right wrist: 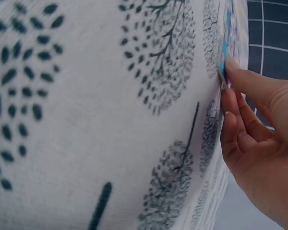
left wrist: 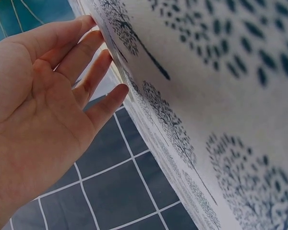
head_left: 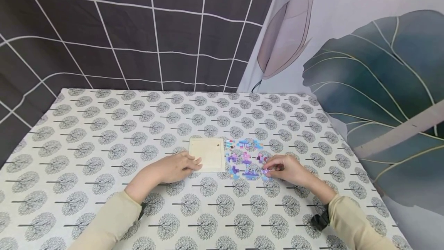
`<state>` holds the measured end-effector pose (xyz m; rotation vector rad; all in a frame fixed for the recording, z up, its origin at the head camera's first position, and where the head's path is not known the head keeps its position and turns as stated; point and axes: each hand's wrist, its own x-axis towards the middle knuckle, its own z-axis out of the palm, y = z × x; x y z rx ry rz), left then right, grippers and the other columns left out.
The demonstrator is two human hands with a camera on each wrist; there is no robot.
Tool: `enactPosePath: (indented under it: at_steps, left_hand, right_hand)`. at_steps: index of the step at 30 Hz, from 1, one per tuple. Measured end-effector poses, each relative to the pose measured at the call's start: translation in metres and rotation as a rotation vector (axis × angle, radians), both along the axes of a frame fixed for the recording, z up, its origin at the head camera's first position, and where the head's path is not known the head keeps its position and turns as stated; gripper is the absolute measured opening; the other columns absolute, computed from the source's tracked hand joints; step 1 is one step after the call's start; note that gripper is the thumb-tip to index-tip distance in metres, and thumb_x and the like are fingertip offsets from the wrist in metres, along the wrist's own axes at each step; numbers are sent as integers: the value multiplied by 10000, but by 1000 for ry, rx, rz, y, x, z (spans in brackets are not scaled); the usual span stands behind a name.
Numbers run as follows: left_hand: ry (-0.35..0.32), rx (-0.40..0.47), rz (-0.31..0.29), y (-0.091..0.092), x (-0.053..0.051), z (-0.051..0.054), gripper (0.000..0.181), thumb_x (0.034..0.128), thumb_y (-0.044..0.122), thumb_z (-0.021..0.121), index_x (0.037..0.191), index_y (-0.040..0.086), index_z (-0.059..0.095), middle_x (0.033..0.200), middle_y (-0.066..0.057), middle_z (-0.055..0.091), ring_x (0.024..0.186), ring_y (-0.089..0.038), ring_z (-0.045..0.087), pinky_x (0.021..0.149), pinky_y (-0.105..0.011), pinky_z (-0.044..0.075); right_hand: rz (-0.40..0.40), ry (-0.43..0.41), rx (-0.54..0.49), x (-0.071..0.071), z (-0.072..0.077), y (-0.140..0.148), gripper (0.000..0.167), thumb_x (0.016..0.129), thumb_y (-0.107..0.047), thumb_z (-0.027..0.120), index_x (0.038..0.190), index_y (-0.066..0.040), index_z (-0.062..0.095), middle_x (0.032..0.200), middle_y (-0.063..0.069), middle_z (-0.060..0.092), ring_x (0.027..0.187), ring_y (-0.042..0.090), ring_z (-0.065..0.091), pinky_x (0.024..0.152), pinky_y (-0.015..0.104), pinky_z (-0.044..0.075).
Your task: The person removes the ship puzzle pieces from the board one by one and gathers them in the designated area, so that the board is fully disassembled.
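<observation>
A pale square wooden puzzle board (head_left: 207, 152) with a raised rim lies flat on the patterned cloth. My left hand (head_left: 178, 166) rests its fingertips at the board's lower left edge; in the left wrist view the fingers of that hand (left wrist: 62, 91) are loosely extended. Right of the board, several colourful jigsaw pieces (head_left: 246, 158) in pink, purple and blue are spread in loose rows. My right hand (head_left: 287, 169) pinches a jigsaw piece (head_left: 266, 173) at the lower right of them, between thumb and fingers. The right wrist view shows this piece's blue edge (right wrist: 224, 55) close to the cloth.
A white cloth (head_left: 114, 188) printed with grey trees covers the table. Behind it hangs a dark curtain (head_left: 132, 30) with white grid lines. On the right is a pale curtain with a large green leaf print (head_left: 374, 68). Dark bands sit at both wrists.
</observation>
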<state>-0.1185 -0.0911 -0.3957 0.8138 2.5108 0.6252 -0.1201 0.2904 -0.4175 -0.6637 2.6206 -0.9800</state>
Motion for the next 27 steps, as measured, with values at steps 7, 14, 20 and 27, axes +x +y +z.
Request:
enactPosePath:
  at_steps: [7, 14, 20, 27]
  left_hand:
    - [2, 5, -8, 0, 0, 2, 314, 954, 193, 492, 1243, 139, 604, 1398, -74, 471, 1259, -323, 443, 1059, -538, 345]
    - [-4, 7, 2, -1, 0, 1, 317, 951, 194, 497, 1245, 143, 602, 1398, -76, 471, 1255, -322, 443, 1062, -537, 340]
    - [-20, 7, 5, 0, 0, 2, 315, 955, 193, 492, 1246, 147, 602, 1402, -74, 467, 1252, -303, 442, 1066, -526, 342]
    - [-8, 5, -12, -1, -1, 3, 316, 945, 178, 504, 1243, 153, 606, 1403, -62, 470, 1259, -288, 436, 1065, -529, 340]
  right_hand:
    - [15, 13, 15, 0, -2, 1, 215, 766, -102, 732, 980, -91, 713, 1028, 78, 679, 792, 77, 598, 692, 202, 544]
    - [44, 82, 92, 1, 0, -3, 188, 765, -88, 727, 951, -120, 721, 1026, 55, 676, 908, 208, 636, 792, 278, 559]
    - [58, 126, 142, 3, 1, -6, 175, 759, -62, 723, 921, -130, 729, 1009, 46, 672, 936, 252, 632, 823, 349, 556]
    - [17, 152, 252, 6, 16, -22, 170, 741, -30, 724, 889, -115, 717, 954, 59, 672, 840, 213, 639, 767, 339, 569]
